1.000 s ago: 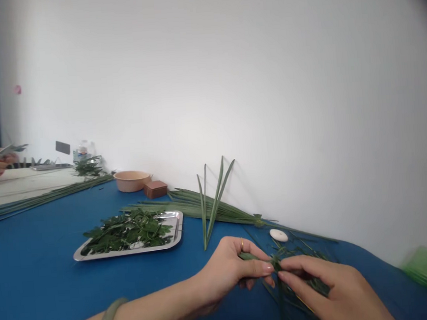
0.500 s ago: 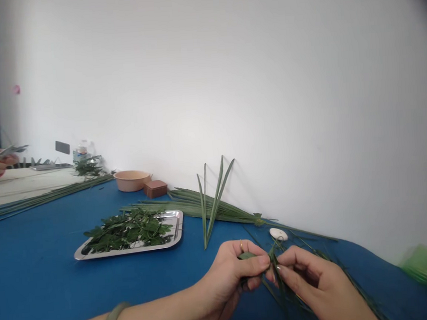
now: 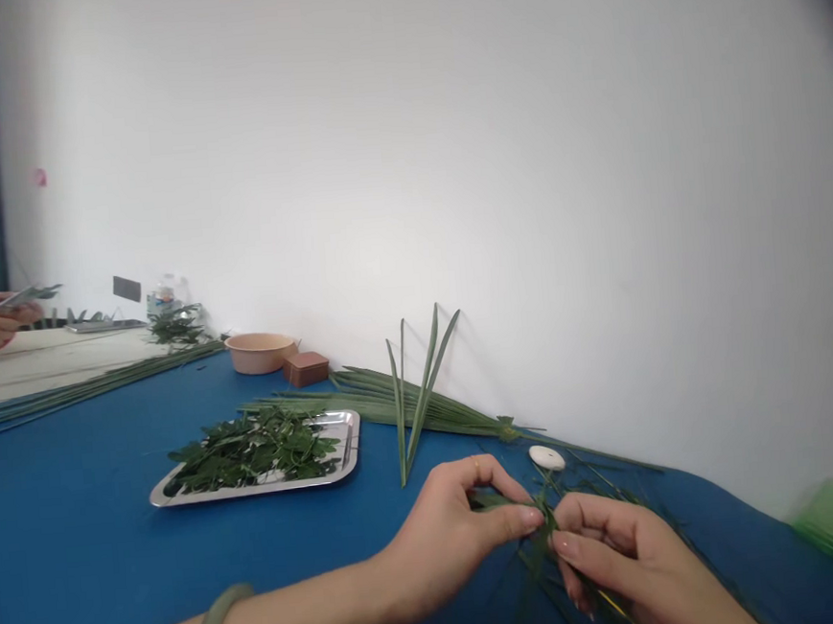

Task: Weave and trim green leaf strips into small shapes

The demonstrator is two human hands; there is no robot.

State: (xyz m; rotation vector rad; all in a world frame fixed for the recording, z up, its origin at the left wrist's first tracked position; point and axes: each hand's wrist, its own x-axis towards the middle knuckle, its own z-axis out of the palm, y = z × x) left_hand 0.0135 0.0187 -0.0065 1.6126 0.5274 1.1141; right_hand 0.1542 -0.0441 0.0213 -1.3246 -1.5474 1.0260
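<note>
1. While the left hand (image 3: 448,526) pinches a green leaf piece (image 3: 545,506) between thumb and forefinger, the right hand (image 3: 641,549) has its grip pressed on the same piece, just beside; this meeting place is in the lower right of the frame.
2. From where I stand, the two grips are so near probably because the leaf is thin and needs support from both sides.
3. Loose strands hang below; a thin yellow thing (image 3: 613,607) shows under the right hand, but I cannot tell what it is.
4. Left of the centre, a metal tray (image 3: 347,440) carries cut leaves (image 3: 254,450), perhaps so that they stay together on the blue desk (image 3: 103,539).
5. A long leaf bundle (image 3: 460,418) lies along the wall, maybe to leave working space in front.
</note>
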